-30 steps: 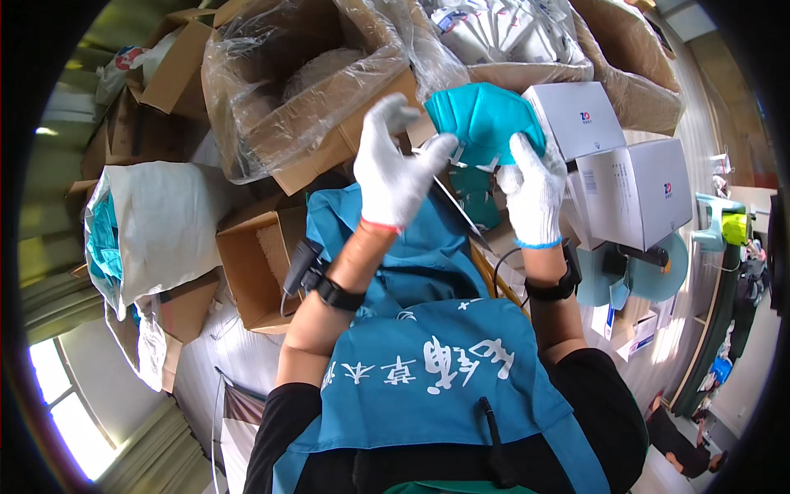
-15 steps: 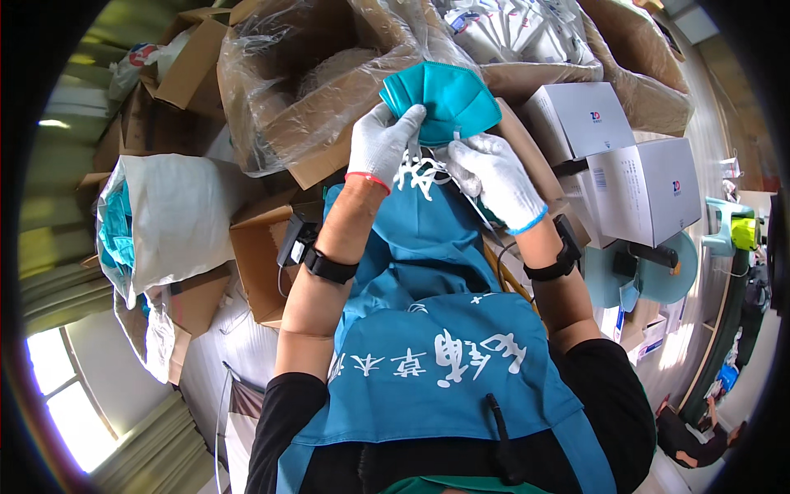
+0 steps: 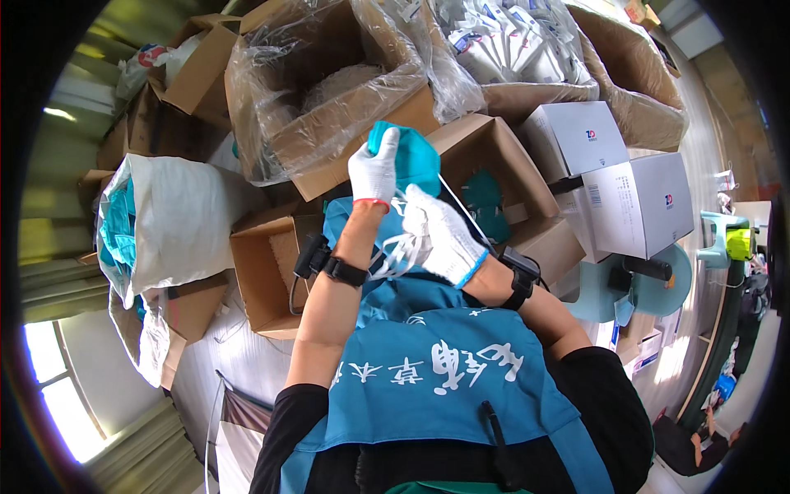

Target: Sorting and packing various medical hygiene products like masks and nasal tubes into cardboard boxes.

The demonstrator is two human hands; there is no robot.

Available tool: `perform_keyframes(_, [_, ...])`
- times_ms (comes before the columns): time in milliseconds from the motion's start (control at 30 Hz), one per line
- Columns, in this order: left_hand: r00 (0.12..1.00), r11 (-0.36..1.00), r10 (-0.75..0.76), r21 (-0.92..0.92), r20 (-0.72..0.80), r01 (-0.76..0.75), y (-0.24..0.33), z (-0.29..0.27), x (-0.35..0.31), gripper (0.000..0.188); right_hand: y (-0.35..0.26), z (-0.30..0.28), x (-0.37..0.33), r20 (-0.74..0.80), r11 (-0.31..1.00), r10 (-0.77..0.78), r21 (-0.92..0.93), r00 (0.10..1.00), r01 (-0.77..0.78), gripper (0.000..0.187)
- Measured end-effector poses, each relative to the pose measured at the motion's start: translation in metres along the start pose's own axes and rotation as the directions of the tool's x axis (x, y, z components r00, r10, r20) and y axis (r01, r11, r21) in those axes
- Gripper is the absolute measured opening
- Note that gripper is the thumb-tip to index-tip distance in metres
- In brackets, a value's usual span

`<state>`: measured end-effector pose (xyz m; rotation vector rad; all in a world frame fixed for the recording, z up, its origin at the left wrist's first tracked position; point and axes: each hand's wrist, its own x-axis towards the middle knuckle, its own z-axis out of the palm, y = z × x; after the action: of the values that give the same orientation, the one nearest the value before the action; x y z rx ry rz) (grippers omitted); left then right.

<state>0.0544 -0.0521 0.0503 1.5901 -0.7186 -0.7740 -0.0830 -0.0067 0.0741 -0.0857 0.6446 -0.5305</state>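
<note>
Face mask (image 3: 418, 163), teal, lies just right of the left hand (image 3: 374, 171), which pinches its left side, and beyond the right hand (image 3: 444, 235); whether that grips adjacent white straps (image 3: 399, 250) cannot be determined.

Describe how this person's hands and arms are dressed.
The left hand wears a white knitted glove with red cuff edging; the right hand a matching glove edged blue. Black wrist straps carry dark boxy devices; the left has a thin grey cable. Short black fabric sleeves cover the upper arms.
</note>
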Motion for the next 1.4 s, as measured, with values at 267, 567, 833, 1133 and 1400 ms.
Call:
perform_keyframes(267, [0.996, 0.998, 0.017, 0.053, 0.082, -0.022, -0.035, -0.042, 0.002, 0.034, 0.004, -0.009, -0.028, -0.196, 0.926, 0.117, -0.333, 0.974, -0.179, 0.033])
perform_keyframes(567, [0.949, 0.999, 0.01, 0.038, -0.315, 0.002, -0.05, -0.225, 0.061, 0.041, -0.079, -0.027, -0.112, -0.076, 0.696, -0.389, -0.677, 0.918, 0.239, 0.017])
perform_keyframes(833, [0.545, 0.219, -0.147, -0.51, 0.825, 0.832, 0.026, -0.112, -0.009, 0.029, -0.063, 0.021, -0.026, 0.15, 0.327, -0.332, -0.908, 0.931, 0.262, 0.051])
perform_keyframes(1133, [0.697, 0.526, -0.335, -0.488, 0.633, 0.696, 0.016, -0.076, -0.057, 0.024, -0.034, 0.045, 0.01, 0.188, 0.594, -0.419, -0.683, 0.888, 0.425, 0.023])
perform_keyframes(1400, [0.992, 0.918, -0.103, -0.377, 0.07, 0.122, 0.035, -0.096, -0.044, 0.025, -0.044, 0.044, 0.021, 0.197, 0.432, -0.469, -0.799, 0.861, 0.419, 0.029])
